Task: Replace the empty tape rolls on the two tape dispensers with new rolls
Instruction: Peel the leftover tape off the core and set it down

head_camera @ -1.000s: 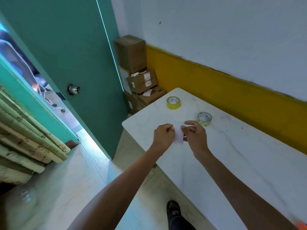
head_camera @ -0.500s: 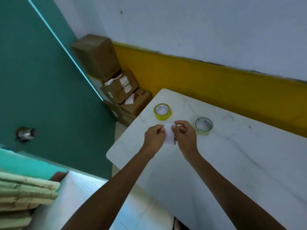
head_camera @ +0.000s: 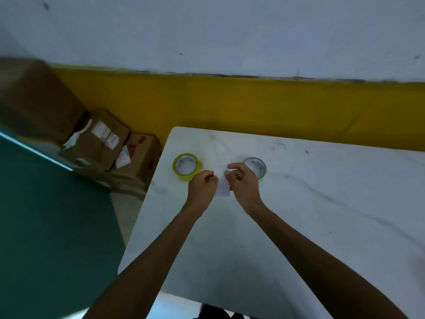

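Note:
Two tape rolls lie flat on the white marble table. A thick yellow roll sits near the table's left corner. A thinner roll lies to its right, partly hidden behind my right hand. Between them, my left hand and my right hand both pinch a small white slip of paper just above the tabletop, each with its fingers closed on an edge. No tape dispenser is in view.
Several stacked cardboard boxes stand on the floor left of the table, against the yellow-and-white wall. A green door fills the lower left. The table's left edge runs close to my left forearm.
The view has swung right and downward, so the door and doorway slid out to the left. Both hands stay together on the white slip between the rolls.

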A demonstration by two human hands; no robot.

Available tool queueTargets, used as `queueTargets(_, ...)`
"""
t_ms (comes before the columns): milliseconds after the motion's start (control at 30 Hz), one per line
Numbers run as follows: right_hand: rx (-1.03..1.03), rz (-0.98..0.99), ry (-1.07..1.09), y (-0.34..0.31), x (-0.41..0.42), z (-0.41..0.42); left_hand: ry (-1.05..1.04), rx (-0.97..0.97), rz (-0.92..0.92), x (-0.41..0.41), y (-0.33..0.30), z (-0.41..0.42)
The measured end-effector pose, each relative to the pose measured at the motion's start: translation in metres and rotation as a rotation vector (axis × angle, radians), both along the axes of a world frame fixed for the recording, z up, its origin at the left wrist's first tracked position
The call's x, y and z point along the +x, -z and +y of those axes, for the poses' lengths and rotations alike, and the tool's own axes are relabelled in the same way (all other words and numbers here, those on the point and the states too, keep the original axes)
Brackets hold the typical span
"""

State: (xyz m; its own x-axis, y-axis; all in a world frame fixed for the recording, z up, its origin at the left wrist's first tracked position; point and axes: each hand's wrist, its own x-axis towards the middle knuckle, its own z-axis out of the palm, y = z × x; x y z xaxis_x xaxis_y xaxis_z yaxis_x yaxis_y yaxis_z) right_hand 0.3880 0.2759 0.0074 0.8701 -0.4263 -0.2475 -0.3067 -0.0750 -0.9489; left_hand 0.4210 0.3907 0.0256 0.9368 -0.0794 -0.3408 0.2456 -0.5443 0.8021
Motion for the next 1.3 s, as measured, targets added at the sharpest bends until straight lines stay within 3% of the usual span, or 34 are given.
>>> queueTargets(400,-0.077,0.138,0.147,0.018,0.032,0.025,0.288,-0.080,0.014,0.053,0.044,0.024)
queueTargets(567,-0.102,0.208,0.160,0.036,0.040,0.027,0.423,0.054,-0.184,0.064,0.064,0.024)
queueTargets(733,-0.114,0.326,0.115,0.048,0.049,0.021,0.763,0.448,-0.556,0.076,0.089,0.023)
queueTargets(933,-0.061,0.379,0.131,0.060,0.045,0.014,0.966,0.607,-0.637,0.082,0.116,0.012)
queueTargets(1133,-0.071,0.387,0.149,0.068,0.036,0.007,0.968,0.577,-0.625,0.076,0.121,0.014)
queueTargets(1300,-0.046,0.382,0.147,0.063,0.032,0.005,0.853,0.504,-0.748,0.083,0.105,0.021)
